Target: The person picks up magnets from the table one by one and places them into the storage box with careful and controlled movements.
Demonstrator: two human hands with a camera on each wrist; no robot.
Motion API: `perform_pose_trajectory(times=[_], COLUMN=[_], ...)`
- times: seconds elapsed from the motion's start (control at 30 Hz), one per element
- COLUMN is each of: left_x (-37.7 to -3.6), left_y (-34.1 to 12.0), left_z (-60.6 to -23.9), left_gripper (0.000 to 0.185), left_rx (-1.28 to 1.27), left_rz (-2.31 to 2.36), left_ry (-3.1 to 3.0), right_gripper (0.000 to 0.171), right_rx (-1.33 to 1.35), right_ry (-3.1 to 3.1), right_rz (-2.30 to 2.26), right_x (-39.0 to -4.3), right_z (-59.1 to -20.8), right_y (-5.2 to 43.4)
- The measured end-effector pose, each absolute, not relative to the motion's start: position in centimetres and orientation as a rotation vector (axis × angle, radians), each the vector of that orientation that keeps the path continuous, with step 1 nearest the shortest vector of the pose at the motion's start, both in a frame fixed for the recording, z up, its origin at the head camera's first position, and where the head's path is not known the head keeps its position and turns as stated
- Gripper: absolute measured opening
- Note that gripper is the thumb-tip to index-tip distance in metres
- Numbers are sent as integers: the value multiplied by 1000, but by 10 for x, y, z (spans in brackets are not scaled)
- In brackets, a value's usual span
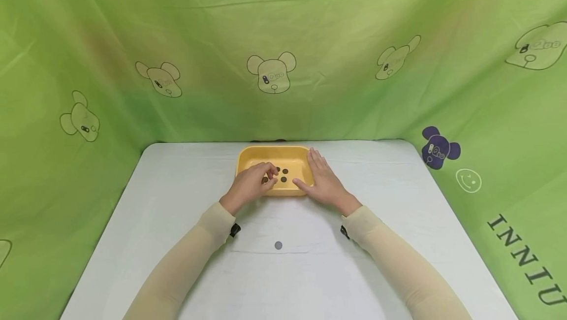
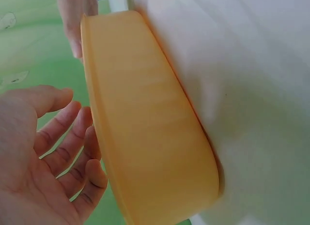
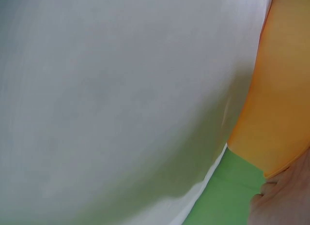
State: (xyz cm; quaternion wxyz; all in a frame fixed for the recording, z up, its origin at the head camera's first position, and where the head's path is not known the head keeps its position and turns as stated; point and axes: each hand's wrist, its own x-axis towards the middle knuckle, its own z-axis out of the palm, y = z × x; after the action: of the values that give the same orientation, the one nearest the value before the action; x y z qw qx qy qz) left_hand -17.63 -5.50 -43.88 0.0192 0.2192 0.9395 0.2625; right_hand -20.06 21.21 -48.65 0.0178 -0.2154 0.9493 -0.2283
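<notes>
- Two hands work at a yellow tray [image 1: 248,155] standing on a white table [image 1: 177,202], close to its far edge.
- Left hand [image 1: 252,184]: it reaches over the tray's near-left rim, fingers loosely curled with the tips drawn together above the dark coins [image 1: 284,175]; whether a coin is pinched cannot be told. The wrist view shows its fingers [image 2: 72,138] relaxed and apart beside the tray's outer wall.
- In the tray, several small dark coins lie on the floor between the two hands.
- Right hand [image 1: 323,182]: flat, fingers straight, resting along the tray's right rim and holding nothing.
- One grey coin [image 1: 278,245] lies alone on the table, nearer the person, between the forearms.
</notes>
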Motion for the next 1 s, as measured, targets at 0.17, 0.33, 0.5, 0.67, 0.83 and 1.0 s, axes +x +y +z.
perform_pose_trajectory(times=[0.17, 0.33, 0.5, 0.67, 0.83, 1.0], left_x=[-164, -155, -148, -139, -129, -117], left_y=[-58, -62, -66, -68, -70, -70], left_z=[-438, -438, -438, -442, -445, -447], left_gripper=[15, 11, 13, 15, 16, 16], left_rx=[729, 802, 847, 877, 925, 945], left_rz=[850, 824, 820, 800, 809, 799], left_ry=[2921, 2995, 3036, 3020, 3028, 2992], right_gripper=[108, 108, 108, 108, 108, 107], right_rx=[-676, -670, -661, -661, -662, -659], right_ry=[2953, 2950, 2941, 2943, 2944, 2947], right_rz=[-713, -712, -713, -703, -708, -712], right_x=[-201, -201, -201, -201, -202, -203], right_z=[-488, -488, -487, -486, -486, -488], right_y=[212, 212, 212, 212, 211, 212])
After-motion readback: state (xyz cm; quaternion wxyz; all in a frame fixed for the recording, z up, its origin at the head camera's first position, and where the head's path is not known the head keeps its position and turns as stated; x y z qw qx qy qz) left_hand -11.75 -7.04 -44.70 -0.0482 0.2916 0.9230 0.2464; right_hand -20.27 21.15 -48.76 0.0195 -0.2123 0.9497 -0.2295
